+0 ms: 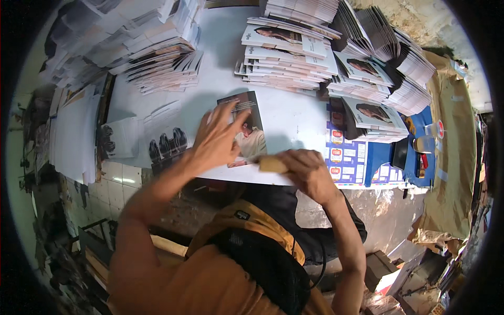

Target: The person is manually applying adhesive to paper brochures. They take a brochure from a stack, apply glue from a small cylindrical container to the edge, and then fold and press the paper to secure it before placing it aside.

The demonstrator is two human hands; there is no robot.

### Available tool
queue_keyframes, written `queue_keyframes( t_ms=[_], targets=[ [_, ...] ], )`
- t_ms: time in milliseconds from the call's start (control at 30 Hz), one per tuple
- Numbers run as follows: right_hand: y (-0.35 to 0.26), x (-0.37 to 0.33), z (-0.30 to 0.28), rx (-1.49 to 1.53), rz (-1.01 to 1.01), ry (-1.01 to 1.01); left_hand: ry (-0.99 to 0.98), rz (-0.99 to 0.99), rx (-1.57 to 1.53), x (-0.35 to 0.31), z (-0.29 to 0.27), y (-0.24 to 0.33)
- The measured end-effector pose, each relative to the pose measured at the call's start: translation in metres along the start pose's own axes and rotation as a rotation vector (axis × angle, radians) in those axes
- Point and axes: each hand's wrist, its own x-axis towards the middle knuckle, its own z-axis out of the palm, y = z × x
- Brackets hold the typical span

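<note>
- Printed sheet [247, 131] with a portrait photo lies at the near edge of the white bench [289, 118], its long axis running away from the person.
- Left hand [218, 139] presses flat on it, fingers spread, gripping nothing.
- Right hand [307, 170], just to the sheet's right, is clamped on a small pale block [272, 164] whose tip touches the sheet's near right edge.
- Stacks of folded prints [286, 52] crowd the far edge; coloured label sheets [344, 155] lie at the near right corner.
</note>
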Motion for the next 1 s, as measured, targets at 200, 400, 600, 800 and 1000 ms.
queue_keyframes(
  t_ms=[200,400,600,800,1000],
  targets=[
    [0.044,-0.017,0.008,-0.067,0.432,0.664,-0.436,0.396,0.19,0.053,-0.032,0.0],
    [0.047,-0.018,0.012,-0.095,0.416,0.679,-0.293,0.113,-0.08,0.028,-0.044,-0.011],
    [0.048,-0.016,0.009,-0.104,0.413,0.677,0.477,0.34,-0.073,0.063,-0.158,0.027],
    [0.048,-0.017,0.01,-0.075,0.41,0.704,0.677,0.473,0.058,0.156,-0.092,0.03],
    [0.044,-0.017,0.008,-0.076,0.451,0.671,0.465,0.305,0.081,0.155,-0.022,0.029]
  ],
)
